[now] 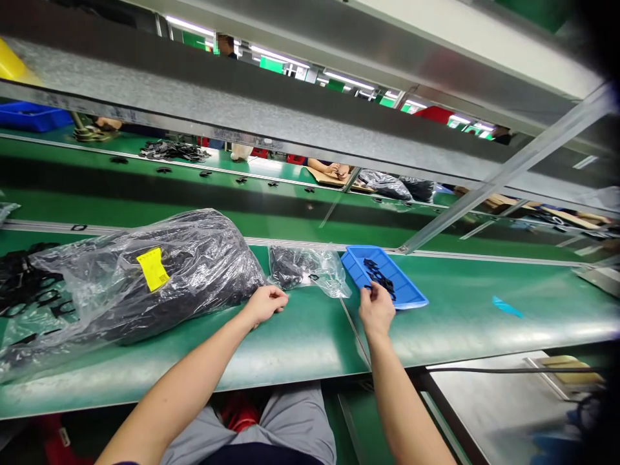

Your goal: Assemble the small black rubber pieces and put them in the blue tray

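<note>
My right hand (377, 312) reaches over the near left side of a blue tray (409, 294). Its thumb and fingers pinch together at a small black part (367, 286), beside a pile of black parts (380, 276) in the tray. Resting by the green work surface, my left hand (265, 305) has its fingers curled together; whatever may be in them is hidden. Beside it lie the right end of a large clear bag (203, 258) packed with dark parts and a smaller clear bag (307, 268) with black pieces inside.
Loose black ring-like parts (46, 297) lie at the far left. A yellow label (152, 269) sits on the large bag. Beyond the metal rail, small black parts (205, 174) are spaced along a green belt (271, 210). Another person's hands (336, 170) work farther back. A slanted metal strut (450, 210) stands right.
</note>
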Action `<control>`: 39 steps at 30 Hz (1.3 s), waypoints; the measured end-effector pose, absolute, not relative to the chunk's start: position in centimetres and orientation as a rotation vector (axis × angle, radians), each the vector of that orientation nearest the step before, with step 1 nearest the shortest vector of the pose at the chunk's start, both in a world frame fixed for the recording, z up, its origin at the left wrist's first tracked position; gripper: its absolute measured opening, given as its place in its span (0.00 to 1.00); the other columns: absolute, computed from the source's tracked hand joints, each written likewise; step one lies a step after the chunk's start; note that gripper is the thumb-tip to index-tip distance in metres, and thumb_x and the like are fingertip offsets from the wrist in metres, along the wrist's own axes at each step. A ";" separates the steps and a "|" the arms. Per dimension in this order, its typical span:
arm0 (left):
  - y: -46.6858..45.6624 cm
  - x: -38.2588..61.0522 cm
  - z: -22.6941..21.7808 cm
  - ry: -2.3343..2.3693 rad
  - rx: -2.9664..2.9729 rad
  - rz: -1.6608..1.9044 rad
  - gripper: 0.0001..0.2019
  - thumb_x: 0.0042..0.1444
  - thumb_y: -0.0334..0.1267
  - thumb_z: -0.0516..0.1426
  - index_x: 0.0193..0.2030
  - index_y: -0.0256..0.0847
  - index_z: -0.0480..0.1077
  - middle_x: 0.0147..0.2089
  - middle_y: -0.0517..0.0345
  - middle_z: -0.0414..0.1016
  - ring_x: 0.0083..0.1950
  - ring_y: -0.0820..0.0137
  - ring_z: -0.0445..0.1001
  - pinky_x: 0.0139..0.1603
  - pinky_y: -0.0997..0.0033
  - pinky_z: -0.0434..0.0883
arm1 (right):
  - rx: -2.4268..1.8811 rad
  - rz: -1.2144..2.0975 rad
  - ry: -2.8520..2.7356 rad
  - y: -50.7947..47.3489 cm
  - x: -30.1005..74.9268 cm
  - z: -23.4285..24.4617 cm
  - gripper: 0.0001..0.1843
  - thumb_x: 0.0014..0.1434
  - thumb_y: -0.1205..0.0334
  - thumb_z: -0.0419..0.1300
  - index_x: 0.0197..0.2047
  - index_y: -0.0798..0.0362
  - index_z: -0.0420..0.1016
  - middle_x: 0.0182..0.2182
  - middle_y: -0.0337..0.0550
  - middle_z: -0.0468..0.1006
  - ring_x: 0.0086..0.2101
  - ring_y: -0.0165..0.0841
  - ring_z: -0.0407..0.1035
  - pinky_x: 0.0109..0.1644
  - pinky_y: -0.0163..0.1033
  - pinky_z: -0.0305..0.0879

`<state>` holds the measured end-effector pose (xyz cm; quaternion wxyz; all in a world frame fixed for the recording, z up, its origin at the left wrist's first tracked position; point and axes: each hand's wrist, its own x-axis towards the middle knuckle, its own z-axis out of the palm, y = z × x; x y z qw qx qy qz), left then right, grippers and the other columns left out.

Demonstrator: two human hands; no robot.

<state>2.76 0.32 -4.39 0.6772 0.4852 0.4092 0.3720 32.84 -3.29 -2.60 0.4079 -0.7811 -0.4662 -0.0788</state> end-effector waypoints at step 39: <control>-10.2 -9.5 4.6 1.364 1.967 1.530 0.09 0.55 0.33 0.56 0.41 0.39 0.75 0.40 0.52 0.78 0.39 0.70 0.75 0.43 0.70 0.72 | -1.185 1.169 -1.381 0.4 19.2 -5.8 0.27 0.48 0.41 0.65 0.42 0.53 0.68 0.25 0.38 0.74 0.20 0.27 0.63 0.20 0.32 0.58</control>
